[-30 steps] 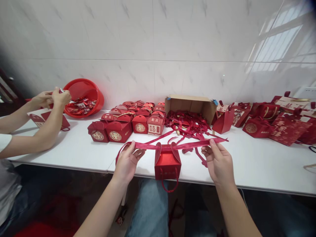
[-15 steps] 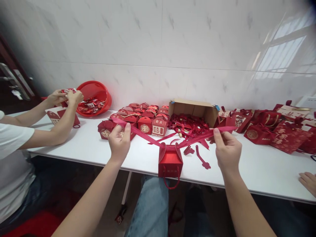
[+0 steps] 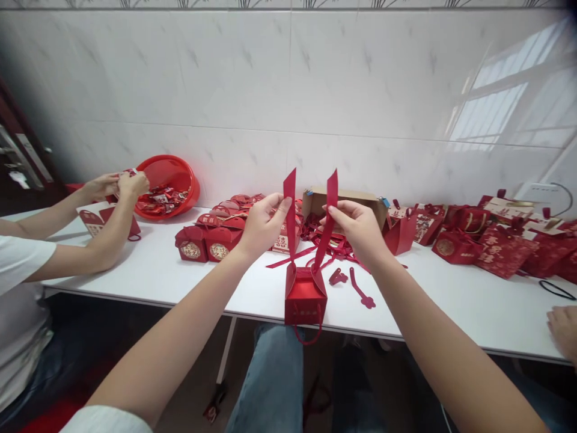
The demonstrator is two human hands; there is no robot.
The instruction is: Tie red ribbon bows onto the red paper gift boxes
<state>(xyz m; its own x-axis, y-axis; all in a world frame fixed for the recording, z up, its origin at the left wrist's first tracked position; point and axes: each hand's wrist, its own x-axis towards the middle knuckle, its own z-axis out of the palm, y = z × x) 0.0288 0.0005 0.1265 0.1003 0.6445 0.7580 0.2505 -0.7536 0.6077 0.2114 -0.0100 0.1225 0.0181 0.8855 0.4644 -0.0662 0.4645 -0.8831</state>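
A small red gift box stands at the table's front edge, a cord handle hanging down its near side. Dark red ribbon rises from its top in two lengths. My left hand pinches one length between thumb and fingers. The other length is pinched by my right hand, and both ends point upward, a short gap apart. Just right of the box lie a curled dark red strap and a longer strap with a flower-shaped end.
Behind my hands are rows of red boxes and a cardboard carton with ribbons. Red gift bags crowd the right. At left, a co-worker's hands hold a small item near a red basin. Another person's hand rests at far right.
Both my hands have moved inward and up, bringing the ribbon lengths from spread wide to nearly upright above the box. The view has tilted up slightly.
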